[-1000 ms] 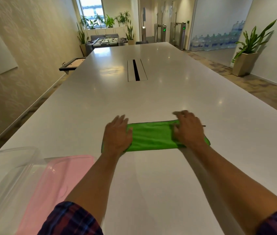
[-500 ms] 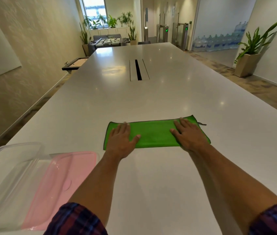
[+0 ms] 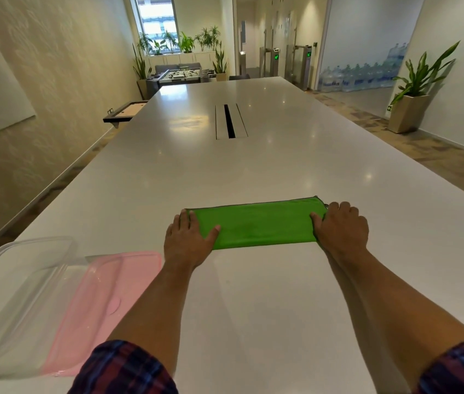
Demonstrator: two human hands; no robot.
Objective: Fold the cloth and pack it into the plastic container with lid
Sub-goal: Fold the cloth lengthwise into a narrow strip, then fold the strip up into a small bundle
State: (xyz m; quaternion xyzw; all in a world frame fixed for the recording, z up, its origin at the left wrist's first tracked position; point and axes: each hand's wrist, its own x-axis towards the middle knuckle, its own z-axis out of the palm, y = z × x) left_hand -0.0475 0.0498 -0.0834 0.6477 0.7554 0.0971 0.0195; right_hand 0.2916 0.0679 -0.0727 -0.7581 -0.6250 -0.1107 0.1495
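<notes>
The green cloth (image 3: 259, 226) lies folded into a long flat strip on the white table (image 3: 253, 308), running left to right. My left hand (image 3: 188, 237) presses flat on its left end, fingers apart and thumb on the fabric. My right hand (image 3: 338, 226) covers the right end, with the thumb on top and the fingers curled around the far right corner. The clear plastic container (image 3: 17, 297) stands open at the near left. Its pink lid (image 3: 105, 302) lies flat beside it, partly behind my left forearm.
A cable slot (image 3: 230, 121) is set into the middle of the table farther off. The left table edge runs close to the container. Potted plants, a foosball table and stacked water bottles stand away from the table.
Both hands slid outward along the cloth from near its middle to its two ends, flattening the strip. The right hand's fingers went from flat to curled at the corner.
</notes>
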